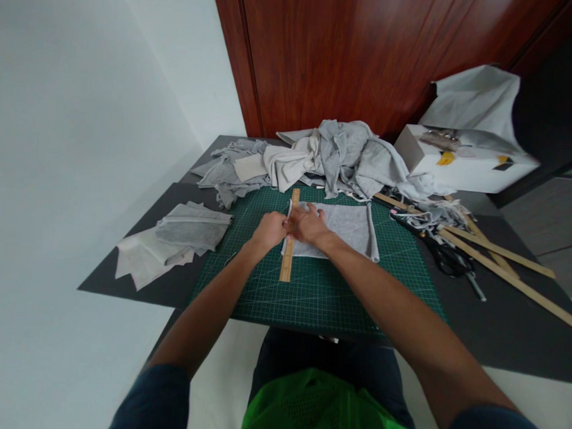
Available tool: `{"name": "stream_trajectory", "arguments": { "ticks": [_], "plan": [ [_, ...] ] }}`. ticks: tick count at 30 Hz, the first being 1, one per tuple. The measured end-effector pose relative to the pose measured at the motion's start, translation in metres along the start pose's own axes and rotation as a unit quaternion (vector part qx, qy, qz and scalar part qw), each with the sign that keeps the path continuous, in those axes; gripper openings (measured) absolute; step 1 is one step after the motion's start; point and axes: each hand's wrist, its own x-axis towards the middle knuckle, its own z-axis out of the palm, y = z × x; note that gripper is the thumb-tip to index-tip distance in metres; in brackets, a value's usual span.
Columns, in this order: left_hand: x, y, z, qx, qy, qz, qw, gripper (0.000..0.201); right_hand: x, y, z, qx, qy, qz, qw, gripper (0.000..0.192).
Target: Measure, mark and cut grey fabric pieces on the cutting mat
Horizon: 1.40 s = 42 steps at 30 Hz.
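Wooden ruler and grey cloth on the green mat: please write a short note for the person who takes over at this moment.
Left hand: presses on the wooden ruler, which lies along the left edge of the grey cloth piece.
Right hand: rests on that cloth beside the ruler; what its fingers grip cannot be told.
Both lie on the green cutting mat.
Done: folded grey pieces sit at the left.
Left: cloth heap at the back. Black scissors lie at the right.

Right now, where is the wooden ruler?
In the head view, the wooden ruler lies on the green cutting mat, along the grey fabric piece's left edge, under both hands.
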Motion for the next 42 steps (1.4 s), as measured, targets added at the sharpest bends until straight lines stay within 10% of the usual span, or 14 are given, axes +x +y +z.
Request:
{"name": "stream_trajectory", "arguments": {
  "ticks": [6, 13, 42],
  "plan": [
    [0.0, 0.002, 0.0, 0.011, 0.001, -0.001, 1.0, 0.031, -0.003, 0.003, 0.01, -0.013, -0.013, -0.013, 1.0, 0.05],
    [-0.005, 0.007, 0.0, 0.017, -0.004, -0.007, 1.0, 0.031, -0.01, 0.01, 0.007, 0.02, -0.077, -0.056, 0.995, 0.092],
    [-0.026, 0.014, 0.001, 0.019, -0.001, -0.01, 1.0, 0.031, -0.008, 0.011, 0.01, 0.016, -0.079, -0.047, 0.996, 0.083]
  ]
}}
